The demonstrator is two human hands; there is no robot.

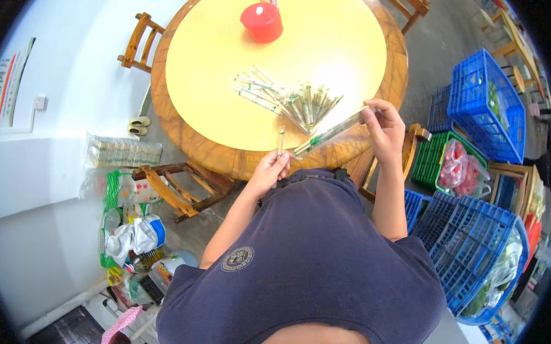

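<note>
At the near edge of the round table, my left hand [273, 171] is closed on a thin wrapped stick [281, 142] that points up and away from me. My right hand [383, 129], farther right, pinches the far end of some plastic-wrapped chopsticks [333, 133]. These slant down toward my left hand, their green-marked end close to its fingers; whether they touch it I cannot tell. Just beyond both hands, a loose fan of wrapped chopsticks [309, 103] lies on the yellow tabletop [207, 63].
Farther back on the table stands a red round container [263, 23]. A wooden chair [179, 186] is close on my left, near a plastic-wrapped bundle [125, 152]. Blue crates [469, 243] and a green crate [429, 164] with bagged produce crowd my right side.
</note>
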